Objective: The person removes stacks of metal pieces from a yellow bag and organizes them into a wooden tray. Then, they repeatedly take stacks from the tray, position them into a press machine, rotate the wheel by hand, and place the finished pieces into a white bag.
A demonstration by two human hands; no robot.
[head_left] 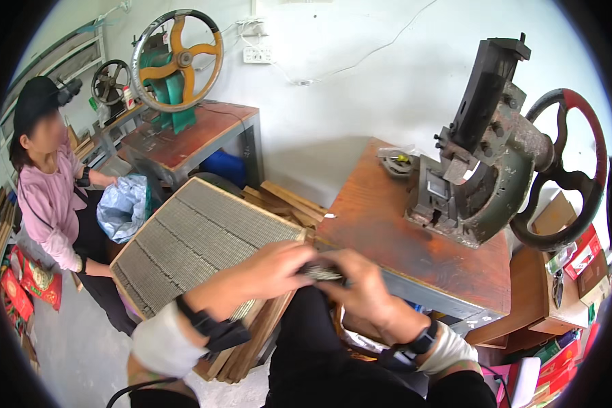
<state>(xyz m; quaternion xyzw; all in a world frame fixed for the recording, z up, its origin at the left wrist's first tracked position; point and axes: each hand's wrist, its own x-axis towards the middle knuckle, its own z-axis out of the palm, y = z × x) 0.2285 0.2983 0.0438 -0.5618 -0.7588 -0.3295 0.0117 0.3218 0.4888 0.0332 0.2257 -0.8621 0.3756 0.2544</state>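
Two hands gripping a small dark piece by the counter corner

The left hand and right hand are meeting just off the left front corner of the counter, fingers curling in and nearly closed. Between them they are holding a dark piece, whose pale, ridged face is showing; its exact kind is too small to tell. A press with a dark handwheel is standing toward the counter's right edge, and a dish is sitting near the back left corner. Left of the counter, a wood-rimmed tray is carrying rows of small grey pieces, with brown boards showing below its right side. A co-worker in a pink top is standing at the tray's left edge, one hand reaching its left corner, the other resting near a pale blue bag. Behind, a green press is standing on another counter.
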